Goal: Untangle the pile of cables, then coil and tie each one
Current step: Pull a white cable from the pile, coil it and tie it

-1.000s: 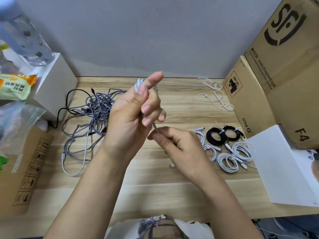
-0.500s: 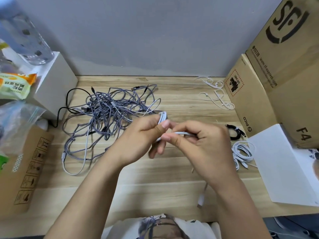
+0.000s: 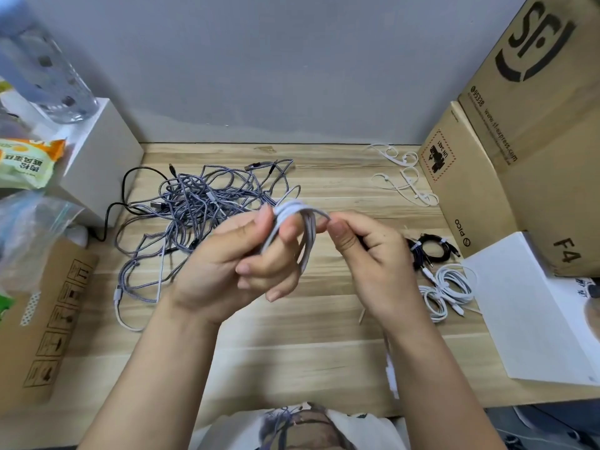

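A light wooden desk (image 3: 292,345) carries tall brown cardboard boxes (image 3: 519,141) at the right and a tangled pile of grey braided cables (image 3: 201,209) at the left rear. Black and white coiled, tied cables (image 3: 443,274) lie near the boxes. Above the desk's middle, the left hand (image 3: 240,261) grips a coil of white cable (image 3: 297,228) looped around its fingers, while the right hand (image 3: 367,251) pinches the same cable just beside the coil.
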